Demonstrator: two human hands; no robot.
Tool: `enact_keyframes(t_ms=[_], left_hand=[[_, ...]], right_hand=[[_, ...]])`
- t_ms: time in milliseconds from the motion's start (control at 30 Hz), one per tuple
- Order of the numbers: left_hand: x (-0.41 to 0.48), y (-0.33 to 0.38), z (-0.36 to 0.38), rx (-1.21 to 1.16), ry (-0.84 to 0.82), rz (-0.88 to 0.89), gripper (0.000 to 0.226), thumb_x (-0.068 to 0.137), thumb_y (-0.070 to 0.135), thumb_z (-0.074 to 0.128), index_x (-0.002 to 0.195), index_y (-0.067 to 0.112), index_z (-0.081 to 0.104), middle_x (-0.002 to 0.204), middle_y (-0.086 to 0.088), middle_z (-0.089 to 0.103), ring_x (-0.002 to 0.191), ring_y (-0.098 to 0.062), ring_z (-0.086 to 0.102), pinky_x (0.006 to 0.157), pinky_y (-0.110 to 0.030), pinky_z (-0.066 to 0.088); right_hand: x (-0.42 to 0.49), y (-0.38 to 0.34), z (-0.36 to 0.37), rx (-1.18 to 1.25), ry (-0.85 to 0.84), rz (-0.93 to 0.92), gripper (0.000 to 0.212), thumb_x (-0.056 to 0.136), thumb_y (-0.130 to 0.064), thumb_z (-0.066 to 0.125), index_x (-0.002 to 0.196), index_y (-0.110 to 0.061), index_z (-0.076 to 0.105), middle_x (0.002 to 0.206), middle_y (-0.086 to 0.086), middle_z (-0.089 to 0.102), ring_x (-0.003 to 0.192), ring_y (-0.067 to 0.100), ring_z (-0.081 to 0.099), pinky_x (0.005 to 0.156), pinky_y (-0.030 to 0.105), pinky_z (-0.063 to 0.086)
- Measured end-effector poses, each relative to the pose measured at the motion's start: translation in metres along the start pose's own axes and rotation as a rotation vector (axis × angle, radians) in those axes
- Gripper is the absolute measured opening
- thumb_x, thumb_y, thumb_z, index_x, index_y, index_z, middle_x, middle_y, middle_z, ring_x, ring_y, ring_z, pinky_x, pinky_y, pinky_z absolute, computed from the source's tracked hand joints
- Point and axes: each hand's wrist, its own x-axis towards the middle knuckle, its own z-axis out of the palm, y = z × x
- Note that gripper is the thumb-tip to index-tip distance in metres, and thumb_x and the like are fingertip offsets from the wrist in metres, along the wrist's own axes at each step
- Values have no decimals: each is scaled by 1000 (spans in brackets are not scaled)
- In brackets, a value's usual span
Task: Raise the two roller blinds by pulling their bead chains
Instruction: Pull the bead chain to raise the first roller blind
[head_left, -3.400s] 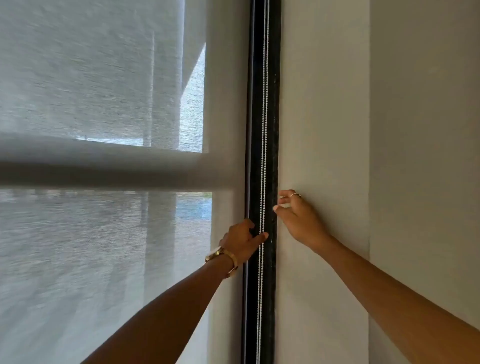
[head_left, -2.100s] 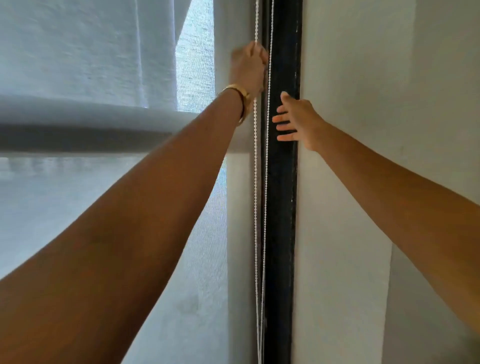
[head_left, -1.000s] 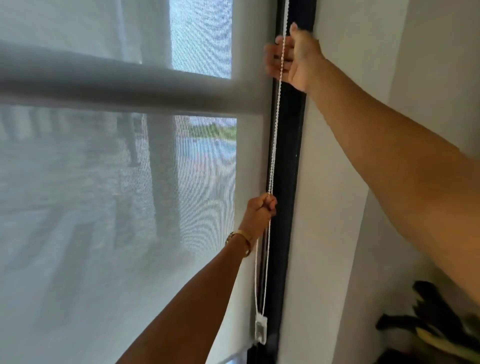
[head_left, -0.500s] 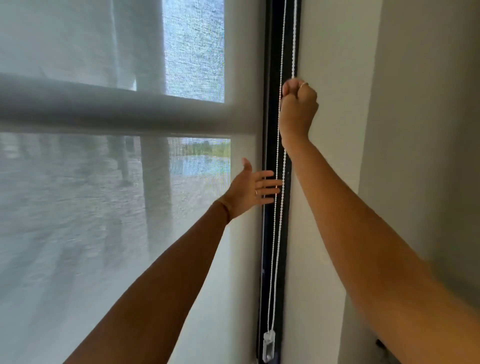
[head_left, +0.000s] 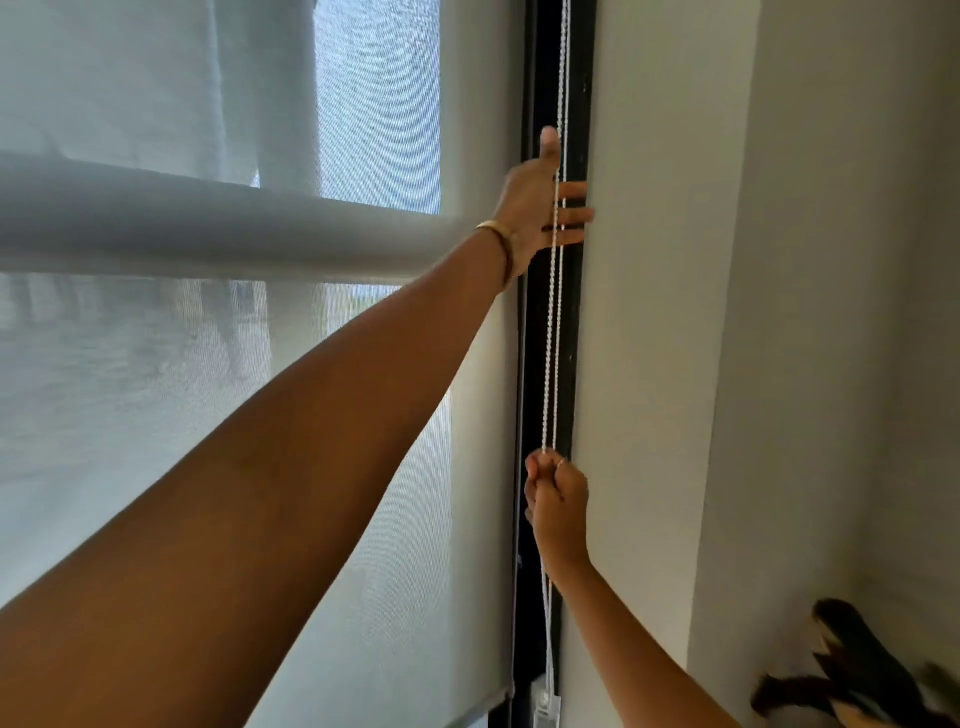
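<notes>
**Hand-over-hand on the bead chain, blind barely off the sill**

Hung as a doubled loop, the thin white bead chain (head_left: 551, 338), down the black vertical window frame (head_left: 535, 364) beside the pale wall (head_left: 649, 312), ending low in a small white plastic chain weight (head_left: 546, 712). Gripped low on the loop by the right hand (head_left: 556, 499), clenched in a fist around one or both strands; which, impossible to tell. Reached high by the left hand (head_left: 540, 202), released and spread, fingers (head_left: 571, 208) behind the strands and the thumb up along them, not yet closed on anything. Worn on that wrist, a thin gold bangle (head_left: 498, 234).

Covered nearly to the bottom, the window, by the translucent grey mesh roller blind (head_left: 363, 519), its grey bottom bar (head_left: 467, 719) sitting only a little above the lowest visible edge. Seen through the mesh, a thick pale horizontal bar (head_left: 208, 228).

Judged as mid-pull on the first blind, most of the raise left to do. Called for next: closing the upper hand on the correct strand before loosening the lower fist, then drawing straight down along the frame, not outward, to keep the beads seated. Second blind not identifiable here.

At the lower right corner, a dark blurred shape (head_left: 857, 675), unclear.
</notes>
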Motion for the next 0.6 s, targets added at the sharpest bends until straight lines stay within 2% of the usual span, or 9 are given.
enact_keyframes(t_ms=[67,133,200,267,367,433,500,533,600], left_hand=[[2,2,12,29,96,69,44,98,42,33,124,10,48,90,-5,61,67,-16,57,58,-30,51],[7,-2,19,80,255,193,24,97,18,39,103,8,61,75,1,58,57,-9,47,50,-22,39],[15,-5,20,232,397,386,30,86,-3,41,75,13,64,65,6,55,59,-7,47,53,-20,38],[21,-11,19,383,440,489,36,73,-9,39,57,21,50,58,9,50,59,-13,47,56,-22,36],[30,-22,9,373,444,544,23,68,2,33,57,19,44,54,6,43,61,-20,44,60,-28,35],[33,-30,1,317,445,535,20,66,6,32,58,20,43,55,3,42,62,-20,42,60,-30,34],[30,-42,-4,280,410,515,26,74,0,34,59,20,42,58,1,40,62,-17,39,59,-32,33],[28,-50,-6,260,393,494,32,77,-6,35,58,19,41,58,1,39,60,-13,38,57,-29,32],[20,-73,-12,255,373,452,39,79,-13,36,56,18,39,56,3,36,53,-5,34,52,-19,29]], right_hand=[[-9,2,-4,48,-70,112,31,85,-21,39,56,-19,47,48,-6,31,42,8,24,45,25,18],[-10,-1,-6,73,-136,167,40,92,-8,36,56,-23,48,52,-1,31,41,7,24,41,21,19],[-4,-6,-10,100,-196,209,39,97,-6,36,64,-17,51,56,5,33,39,5,26,38,17,22],[7,-5,-16,128,-236,255,31,100,-15,38,73,-10,53,57,8,37,36,3,29,36,14,24],[26,0,-23,232,-324,302,43,85,-44,50,82,-2,59,58,11,58,37,8,48,35,17,35],[38,6,-24,216,-400,337,75,61,-74,59,93,-7,66,71,11,73,56,18,68,47,23,52],[55,4,-24,121,-441,353,93,48,-88,52,108,-17,64,92,5,77,83,20,74,70,28,59],[65,-2,-22,99,-435,345,91,56,-87,45,114,-19,62,101,4,76,92,19,73,79,31,59],[91,-23,-21,143,-396,309,72,81,-69,29,124,-16,56,120,10,69,106,22,68,92,37,54]])
